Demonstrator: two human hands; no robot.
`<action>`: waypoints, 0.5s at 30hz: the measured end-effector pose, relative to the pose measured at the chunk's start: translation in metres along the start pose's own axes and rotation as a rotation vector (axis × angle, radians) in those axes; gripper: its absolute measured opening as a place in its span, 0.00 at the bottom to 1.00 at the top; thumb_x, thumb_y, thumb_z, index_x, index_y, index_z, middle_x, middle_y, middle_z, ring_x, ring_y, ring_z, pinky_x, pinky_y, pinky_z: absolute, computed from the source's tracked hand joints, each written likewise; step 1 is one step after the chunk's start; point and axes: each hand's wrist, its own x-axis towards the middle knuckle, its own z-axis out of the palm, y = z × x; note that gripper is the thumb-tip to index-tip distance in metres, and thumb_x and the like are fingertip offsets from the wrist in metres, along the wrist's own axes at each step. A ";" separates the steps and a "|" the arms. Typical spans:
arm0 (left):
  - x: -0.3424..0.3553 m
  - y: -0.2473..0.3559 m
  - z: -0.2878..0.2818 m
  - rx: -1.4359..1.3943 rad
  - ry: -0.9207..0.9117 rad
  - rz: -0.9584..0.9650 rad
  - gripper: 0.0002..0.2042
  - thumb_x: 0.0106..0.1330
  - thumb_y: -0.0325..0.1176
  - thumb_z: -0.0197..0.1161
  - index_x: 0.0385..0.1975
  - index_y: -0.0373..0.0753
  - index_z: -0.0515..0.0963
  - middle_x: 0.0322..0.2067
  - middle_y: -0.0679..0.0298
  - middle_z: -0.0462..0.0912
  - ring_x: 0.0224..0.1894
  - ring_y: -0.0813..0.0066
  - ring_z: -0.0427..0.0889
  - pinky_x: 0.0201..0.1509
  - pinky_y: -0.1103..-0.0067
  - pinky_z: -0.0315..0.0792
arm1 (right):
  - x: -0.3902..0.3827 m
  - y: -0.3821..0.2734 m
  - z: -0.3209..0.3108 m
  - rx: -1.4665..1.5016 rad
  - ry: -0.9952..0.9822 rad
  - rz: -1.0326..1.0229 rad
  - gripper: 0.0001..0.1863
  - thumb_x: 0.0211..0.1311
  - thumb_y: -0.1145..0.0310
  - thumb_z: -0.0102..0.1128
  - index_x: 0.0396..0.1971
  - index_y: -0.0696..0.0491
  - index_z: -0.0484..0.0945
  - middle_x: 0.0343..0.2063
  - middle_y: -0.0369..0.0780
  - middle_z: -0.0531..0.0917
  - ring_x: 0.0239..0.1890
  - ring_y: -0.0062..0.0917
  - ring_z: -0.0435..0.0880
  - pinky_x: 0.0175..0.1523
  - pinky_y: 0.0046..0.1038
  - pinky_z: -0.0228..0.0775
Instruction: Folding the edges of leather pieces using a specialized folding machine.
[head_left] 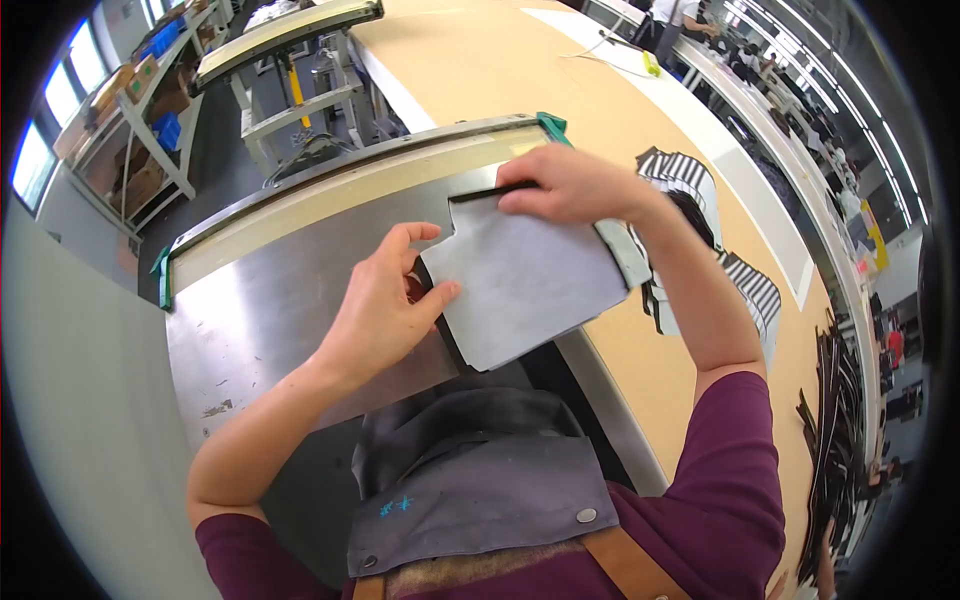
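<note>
A pale grey flat panel (535, 275) with dark edges and a notch at its upper left is held over the right end of a metal plate (300, 260). My right hand (570, 185) grips its far edge, thumb on the pale face, beside a black strip (490, 192). At the panel's left edge, my left hand (380, 295) has its thumb on the face and some fingers behind; its index finger points toward the notch. The panel hides what lies beneath it.
Striped pieces (755, 290) with pale backs lie on the tan table (460, 65) right of my right arm. Black strips (835, 420) are heaped further right. A cream bar with green ends (552, 127) borders the plate's far side. Shelves (150, 125) stand far left; people work far right.
</note>
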 end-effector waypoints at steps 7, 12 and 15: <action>-0.004 -0.032 0.045 1.139 0.216 0.607 0.38 0.60 0.38 0.69 0.69 0.36 0.58 0.68 0.47 0.57 0.70 0.44 0.55 0.73 0.57 0.50 | -0.019 0.041 0.105 -0.083 0.583 0.035 0.23 0.64 0.56 0.61 0.51 0.56 0.74 0.49 0.46 0.77 0.55 0.41 0.75 0.61 0.37 0.66; -0.012 -0.054 0.065 1.421 0.100 0.507 0.42 0.64 0.48 0.64 0.73 0.37 0.51 0.75 0.50 0.44 0.76 0.43 0.40 0.76 0.53 0.38 | -0.008 0.022 0.083 -0.236 0.326 0.172 0.29 0.54 0.44 0.68 0.45 0.54 0.82 0.46 0.45 0.82 0.54 0.43 0.78 0.58 0.39 0.70; -0.008 -0.051 0.071 1.416 0.084 0.540 0.42 0.64 0.48 0.64 0.73 0.37 0.51 0.75 0.50 0.45 0.76 0.43 0.41 0.76 0.54 0.39 | -0.005 0.021 0.057 -0.147 0.060 0.160 0.28 0.52 0.46 0.70 0.42 0.55 0.85 0.41 0.44 0.86 0.48 0.41 0.83 0.52 0.40 0.74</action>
